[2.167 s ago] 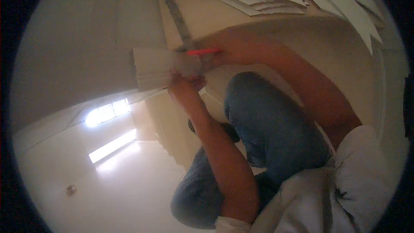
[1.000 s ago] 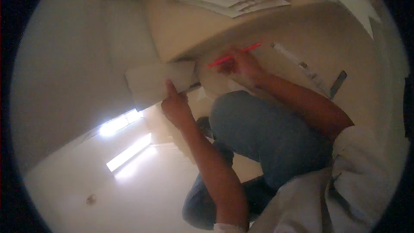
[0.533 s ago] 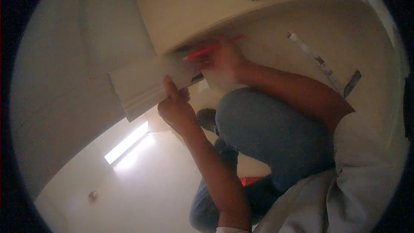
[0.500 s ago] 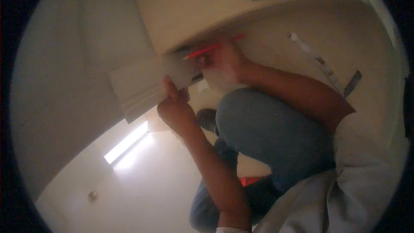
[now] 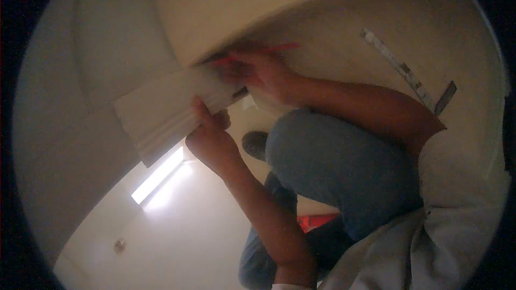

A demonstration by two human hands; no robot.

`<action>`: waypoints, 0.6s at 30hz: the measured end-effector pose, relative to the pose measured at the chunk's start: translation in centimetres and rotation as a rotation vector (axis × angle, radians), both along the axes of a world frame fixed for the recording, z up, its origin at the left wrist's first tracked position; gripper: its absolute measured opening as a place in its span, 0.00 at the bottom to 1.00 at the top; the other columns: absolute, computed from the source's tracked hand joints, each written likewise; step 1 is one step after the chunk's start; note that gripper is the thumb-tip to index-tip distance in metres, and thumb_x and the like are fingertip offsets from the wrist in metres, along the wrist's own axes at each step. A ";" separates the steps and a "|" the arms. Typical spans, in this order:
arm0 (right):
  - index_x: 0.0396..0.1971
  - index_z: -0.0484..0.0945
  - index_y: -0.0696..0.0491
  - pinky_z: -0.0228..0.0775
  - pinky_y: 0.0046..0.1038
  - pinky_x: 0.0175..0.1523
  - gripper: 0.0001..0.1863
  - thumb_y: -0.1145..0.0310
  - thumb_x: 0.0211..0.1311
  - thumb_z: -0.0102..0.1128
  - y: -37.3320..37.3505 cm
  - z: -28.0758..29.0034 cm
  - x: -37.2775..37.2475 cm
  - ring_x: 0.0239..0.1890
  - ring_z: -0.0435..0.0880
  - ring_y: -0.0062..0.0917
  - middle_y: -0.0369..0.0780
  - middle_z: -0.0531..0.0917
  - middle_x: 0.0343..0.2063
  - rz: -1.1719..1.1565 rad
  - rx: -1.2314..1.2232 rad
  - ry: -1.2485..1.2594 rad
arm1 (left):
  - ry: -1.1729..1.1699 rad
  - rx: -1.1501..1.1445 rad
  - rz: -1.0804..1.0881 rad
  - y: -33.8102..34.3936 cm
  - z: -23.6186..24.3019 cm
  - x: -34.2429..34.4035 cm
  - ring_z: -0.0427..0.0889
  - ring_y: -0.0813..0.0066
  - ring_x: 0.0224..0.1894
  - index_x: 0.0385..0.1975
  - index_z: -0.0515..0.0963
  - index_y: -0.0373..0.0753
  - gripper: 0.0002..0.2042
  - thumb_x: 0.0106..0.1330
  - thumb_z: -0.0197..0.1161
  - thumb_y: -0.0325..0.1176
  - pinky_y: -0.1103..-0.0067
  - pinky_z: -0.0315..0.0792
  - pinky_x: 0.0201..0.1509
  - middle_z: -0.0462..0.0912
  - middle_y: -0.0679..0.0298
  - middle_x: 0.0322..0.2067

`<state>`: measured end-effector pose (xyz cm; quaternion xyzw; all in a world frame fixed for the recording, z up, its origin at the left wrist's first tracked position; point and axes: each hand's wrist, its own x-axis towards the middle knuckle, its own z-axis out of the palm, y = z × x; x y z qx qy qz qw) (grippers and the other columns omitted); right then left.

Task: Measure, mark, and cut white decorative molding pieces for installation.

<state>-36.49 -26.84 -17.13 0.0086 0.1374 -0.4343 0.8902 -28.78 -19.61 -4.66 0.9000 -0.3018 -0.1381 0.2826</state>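
Pale off-white, a flat rectangular panel with ridged lines along its near side (image 5: 156,113) sits left of centre in the head view, slanting up to the right; whether it rests on something underneath cannot be told. The bare left hand (image 5: 212,138) has its grip closed on the panel's near edge, one digit stretched over the face and the other fingers curled at the edge. The bare right hand (image 5: 255,72), blurred, is at the panel's right end, its grip closed around a thin red pencil-like stick (image 5: 285,47), whose rear end points up to the right; whether its tip touches the panel is too blurred to tell. Well to the right, an L-shaped tool with a worn pale metal blade and a dark handle (image 5: 398,66) lies on a broad tan surface (image 5: 333,27). Blue denim trousers (image 5: 344,166) cover the bent legs, near a dark shoe (image 5: 255,145); a bright red object (image 5: 316,221) shows between the legs. Lower left, a white rectangular strip of light (image 5: 158,176) glows
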 end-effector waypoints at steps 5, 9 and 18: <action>0.48 0.77 0.55 0.75 0.31 0.52 0.14 0.66 0.66 0.59 -0.2 -0.6 0.1 0.45 0.82 0.25 0.39 0.83 0.42 -0.023 -0.039 0.030 | 0.016 -0.022 0.025 0.1 -0.7 -1.3 0.80 0.70 0.20 0.19 0.82 0.26 0.33 0.68 0.57 0.57 0.73 0.75 0.33 0.82 0.55 0.17; 0.47 0.77 0.56 0.75 0.30 0.51 0.14 0.65 0.66 0.59 -0.3 -2.0 -1.1 0.45 0.82 0.25 0.39 0.84 0.41 -0.019 -0.038 0.063 | 0.017 -0.031 0.010 0.2 -2.6 -2.4 0.81 0.69 0.21 0.19 0.82 0.26 0.33 0.68 0.57 0.57 0.73 0.75 0.33 0.82 0.54 0.17; 0.46 0.77 0.55 0.75 0.29 0.49 0.13 0.64 0.66 0.59 2.6 -4.6 -6.9 0.42 0.82 0.23 0.39 0.84 0.40 -0.068 0.024 0.102 | -0.037 0.005 0.008 2.7 -5.7 -8.3 0.81 0.67 0.21 0.19 0.82 0.26 0.32 0.68 0.57 0.56 0.71 0.75 0.35 0.83 0.55 0.17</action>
